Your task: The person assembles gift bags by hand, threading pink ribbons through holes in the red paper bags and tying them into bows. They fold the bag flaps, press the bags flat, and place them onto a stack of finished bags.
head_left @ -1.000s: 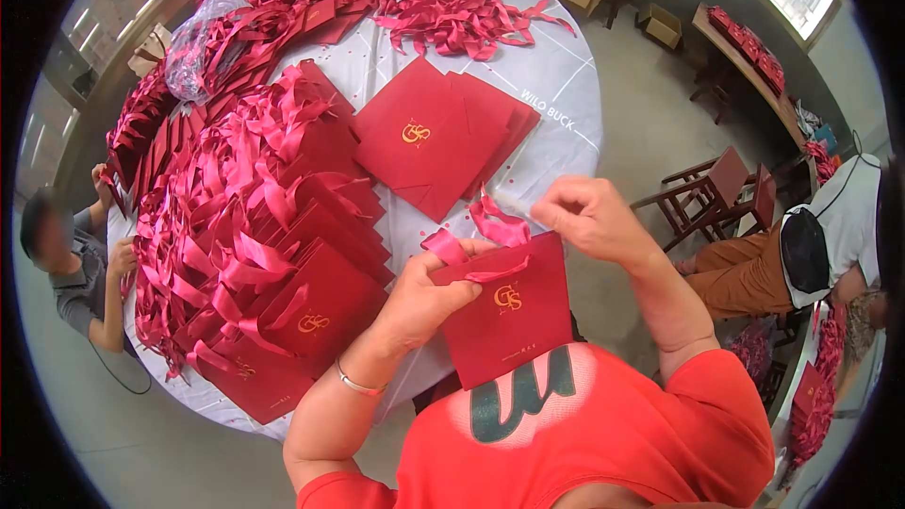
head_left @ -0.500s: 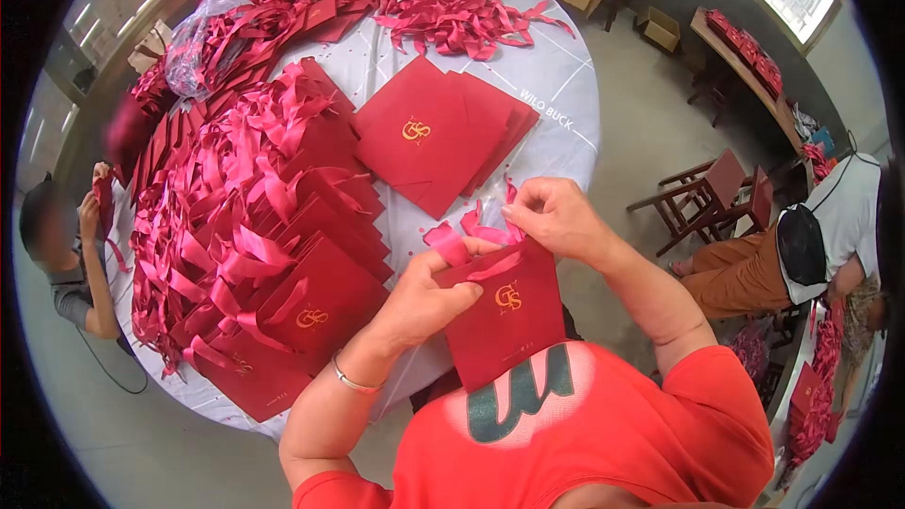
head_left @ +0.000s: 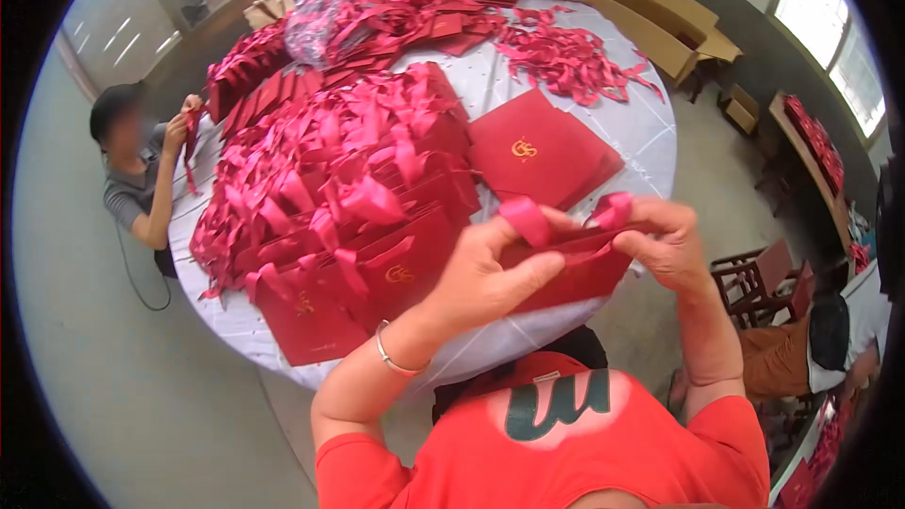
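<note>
Red bags (head_left: 545, 150) with gold lettering; pink ribbons (head_left: 575, 55); whitish, line-patterned tablecloth (head_left: 644, 137).

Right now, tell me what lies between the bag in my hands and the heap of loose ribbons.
In the head view, flat red bags lie between the held bag and the loose ribbons.

The bag pile (head_left: 349, 155) lies centre-left on the table (head_left: 652, 132). Flat bags (head_left: 542, 143) lie right of the pile; loose ribbons (head_left: 566, 57) lie behind them. The carton (head_left: 650, 33) is at upper right; the chair (head_left: 775, 269), at right.
</note>
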{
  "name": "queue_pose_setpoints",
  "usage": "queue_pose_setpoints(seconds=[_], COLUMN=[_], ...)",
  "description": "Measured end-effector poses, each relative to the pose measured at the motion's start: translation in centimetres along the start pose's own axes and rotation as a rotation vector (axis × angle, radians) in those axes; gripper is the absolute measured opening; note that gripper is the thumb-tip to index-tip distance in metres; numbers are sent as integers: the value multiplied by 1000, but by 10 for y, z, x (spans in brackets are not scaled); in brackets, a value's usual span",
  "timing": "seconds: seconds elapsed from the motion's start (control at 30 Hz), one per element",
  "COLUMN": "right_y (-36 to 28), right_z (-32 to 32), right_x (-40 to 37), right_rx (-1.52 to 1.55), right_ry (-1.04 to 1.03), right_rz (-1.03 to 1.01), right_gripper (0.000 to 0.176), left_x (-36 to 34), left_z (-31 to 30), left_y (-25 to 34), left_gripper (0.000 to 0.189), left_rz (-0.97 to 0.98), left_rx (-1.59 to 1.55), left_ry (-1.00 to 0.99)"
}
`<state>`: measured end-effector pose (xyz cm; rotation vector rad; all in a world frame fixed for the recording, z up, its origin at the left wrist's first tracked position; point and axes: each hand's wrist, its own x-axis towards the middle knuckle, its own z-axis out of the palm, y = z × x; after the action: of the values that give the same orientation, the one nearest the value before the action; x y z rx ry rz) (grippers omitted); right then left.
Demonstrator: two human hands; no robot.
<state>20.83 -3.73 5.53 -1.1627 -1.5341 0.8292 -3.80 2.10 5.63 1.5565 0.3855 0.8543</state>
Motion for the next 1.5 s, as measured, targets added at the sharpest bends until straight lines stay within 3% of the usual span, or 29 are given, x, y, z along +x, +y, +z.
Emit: queue_pose_setpoints(seconds=[0.07,0.13,0.17,0.2,0.23,0.27,0.3,0.4,0.47,0.53,0.57,0.63,0.67,0.73,0.77,0.87,0.93,1.1,1.23,1.33,1.5], right_y=[-26,-46,-56,-60,-64,-77,-79,-84,-84,-76,-68,-46,-44,-43,-43,-46,-47,-44,-17,6,7], right_z=[5,21,32,45,60,79,100,161,200,236,252,277,278,277,276,273,269,232,197,192,192], right_x=[18,34,39,47,55,57,65,86,92,95,97,95,86,76,74,72,72,52,31,29,31], right_rx=[-171,-201,-151,-79,-12,40,122,178,369,321,261,-26,-205,-349,-495,-498,-497,-395,-480,-613,-586], right_ry=[-12,1,8,14,22,30,-10,-95,-260,-311,-368,-305,-324,-352,-373,-372,-361,-200,-376,-340,-331], right_rz=[-407,-589,-555,-535,-510,-355,-387,-472,-347,-427,-427,-688,-680,-683,-678,-749,-759,-1018,-917,-989,-984], right_gripper=[26,27,25,23,22,20,19,20,21,20,20,24,28,29,30,31,32,41,39,39,36], left_x=[-4,-16,-25,-42,-49,-56,-76,-133,-170,-212,-230,-254,-256,-242,-243,-228,-223,-205,-194,-179,-168], left_z=[-9,-20,-28,-33,-39,-48,-68,-86,-85,-82,-78,-73,-68,-53,-57,-54,-59,-66,-76,-93,-102], left_y=[27,67,84,96,108,128,123,125,106,75,59,20,4,6,-3,-4,-12,-16,-10,-10,-1], left_gripper=[21,17,18,20,20,19,22,26,27,31,39,70,84,93,100,105,108,111,108,108,110], left_rz=[285,445,472,467,641,648,704,624,466,275,107,-171,-274,-389,-405,-553,-514,-548,-523,-574,-647], left_rx=[-4,65,100,148,88,228,222,449,559,675,725,813,911,912,1093,1195,1277,1495,1535,1585,1589], left_ry=[136,264,358,610,723,658,878,1025,1238,1308,1299,1277,1257,1167,1121,1097,1076,1109,1082,1059,1039])
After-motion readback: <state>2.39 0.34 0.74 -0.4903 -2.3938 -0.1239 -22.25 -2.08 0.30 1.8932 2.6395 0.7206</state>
